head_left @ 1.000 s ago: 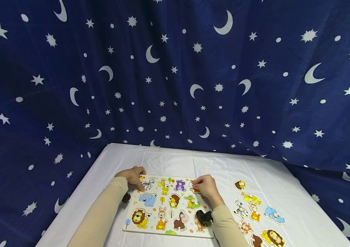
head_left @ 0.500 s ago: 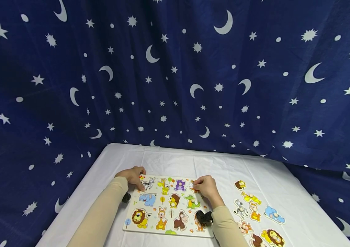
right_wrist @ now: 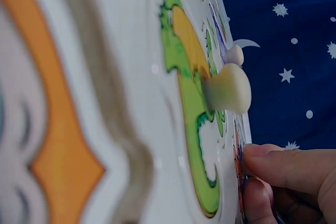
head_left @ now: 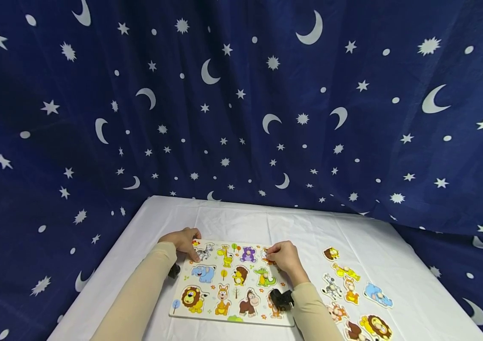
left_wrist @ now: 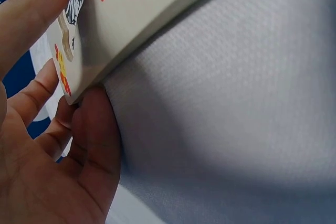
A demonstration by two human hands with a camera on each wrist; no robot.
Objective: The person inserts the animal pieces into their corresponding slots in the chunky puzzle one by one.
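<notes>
A pale wooden puzzle board with animal pictures lies on the white table. My left hand grips its far left corner, thumb over the top near the zebra picture and the other fingers at the edge and under it in the left wrist view. At the far right corner my right hand pinches an orange animal piece, mostly hidden by the fingers. Just nearer me sits a green crocodile piece in its recess, its knob standing out. A purple bear piece with a knob is left of the right hand.
Loose animal pieces lie right of the board: a hedgehog, giraffe, zebra, kangaroo, elephant, lion and others. A dark blue star-and-moon curtain hangs behind the table.
The head view has tilted slightly. Both hands keep their places on the board, and the loose pieces lie as before.
</notes>
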